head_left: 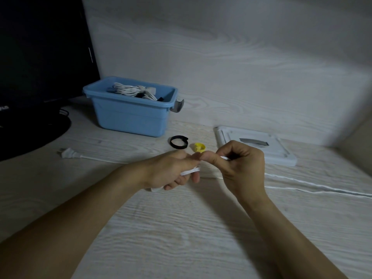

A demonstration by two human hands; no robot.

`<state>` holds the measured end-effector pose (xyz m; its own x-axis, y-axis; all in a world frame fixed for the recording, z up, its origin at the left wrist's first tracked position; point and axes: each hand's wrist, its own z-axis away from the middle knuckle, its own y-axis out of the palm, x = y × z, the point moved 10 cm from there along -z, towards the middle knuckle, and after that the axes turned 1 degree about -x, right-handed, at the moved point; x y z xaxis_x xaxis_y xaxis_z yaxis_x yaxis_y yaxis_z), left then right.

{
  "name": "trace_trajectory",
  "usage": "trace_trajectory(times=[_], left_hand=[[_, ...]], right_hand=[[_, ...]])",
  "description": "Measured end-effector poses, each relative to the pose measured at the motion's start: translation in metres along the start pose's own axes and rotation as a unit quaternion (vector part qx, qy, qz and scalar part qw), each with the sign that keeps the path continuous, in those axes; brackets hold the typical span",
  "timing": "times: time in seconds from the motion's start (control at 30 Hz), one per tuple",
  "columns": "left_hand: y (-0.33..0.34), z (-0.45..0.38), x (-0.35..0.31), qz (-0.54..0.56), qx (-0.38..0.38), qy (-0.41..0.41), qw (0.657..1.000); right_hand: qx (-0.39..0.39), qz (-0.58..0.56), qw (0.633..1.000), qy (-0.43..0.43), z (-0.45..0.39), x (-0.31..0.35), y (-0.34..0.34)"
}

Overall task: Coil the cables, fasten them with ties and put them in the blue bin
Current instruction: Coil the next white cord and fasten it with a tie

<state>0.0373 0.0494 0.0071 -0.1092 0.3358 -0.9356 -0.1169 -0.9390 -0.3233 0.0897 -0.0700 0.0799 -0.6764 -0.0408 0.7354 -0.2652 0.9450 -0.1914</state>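
My two bare forearms reach in from the near edge over the pale wood-grain tabletop. My left hand curls its fingers round a few strands of the thin white cable, and a short white end pokes out under the heel of that palm. My right hand sits just beside it, thumb tips almost touching, and pinches the same cable between thumb and bent fingers; a small bit of white shows at the pinch. From under my right hand the cable runs off along the table towards the right edge in two slack lines lying close together. Another stretch leads left from my left hand to the white two-pin plug, which lies flat on the table, well apart from my hands.

Just beyond my knuckles lie two loose ties: a small yellow looped strap and, beside it on the left, a black looped strap. To the right of them a white plastic lid with a grey handle lies flat on the table.

Farther back and left stands the light blue plastic bin, open on top, with a bundle of coiled white cables already inside. Behind it, at the far left, stands a dark monitor on a round black base.
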Motion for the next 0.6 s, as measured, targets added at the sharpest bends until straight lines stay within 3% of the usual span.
trace_trajectory(times=[0.13, 0.3, 0.43, 0.6], left_hand=[[-0.004, 0.002, -0.013, 0.021, -0.027, 0.027, 0.999], [-0.019, 0.005, -0.032, 0.179, -0.061, 0.099, 0.977], [-0.014, 0.001, -0.024, 0.333, -0.063, 0.09, 0.937], [-0.04, 0.005, -0.026, 0.492, -0.077, 0.126, 0.858]], right_hand=[[-0.011, 0.006, 1.0, 0.013, -0.003, -0.005, -0.004], [0.062, 0.009, 0.997, 0.044, -0.004, -0.011, 0.011], [0.135, 0.085, 0.987, 0.0, 0.0, -0.005, 0.023], [0.148, 0.129, 0.98, 0.01, -0.001, -0.012, 0.02]])
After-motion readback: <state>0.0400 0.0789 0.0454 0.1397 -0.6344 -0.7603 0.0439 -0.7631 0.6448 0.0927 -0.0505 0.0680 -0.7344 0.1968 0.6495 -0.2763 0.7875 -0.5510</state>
